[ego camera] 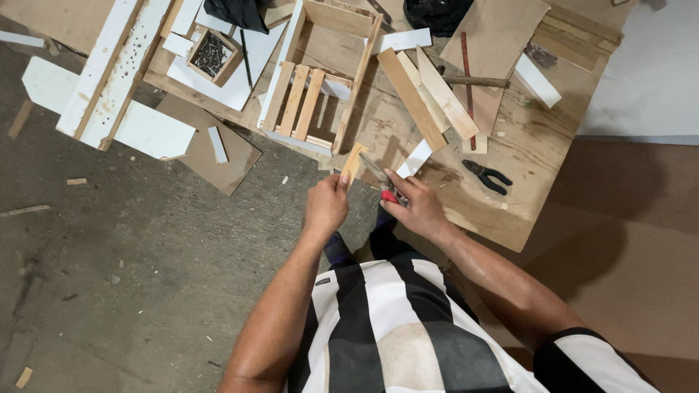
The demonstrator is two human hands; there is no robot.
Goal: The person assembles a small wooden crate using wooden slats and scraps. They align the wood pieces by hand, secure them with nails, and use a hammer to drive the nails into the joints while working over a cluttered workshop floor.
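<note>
While your left hand point(325, 206) pinches a short wood strip point(353, 163) at the worktop's point(510, 218) near edge, your right hand point(416, 207) grips red-handled pliers point(384, 183) against it; the slatted crate point(318, 80) looks partly built, several loose slats point(429, 98) unfixed

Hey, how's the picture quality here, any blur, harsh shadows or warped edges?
Head view: sharp in the middle, where the left hand holds a small wood strip and the right hand a red-handled tool; soft even light, with a broad dim shadow on the floor at right; table edges slant from the wide lens.
</note>
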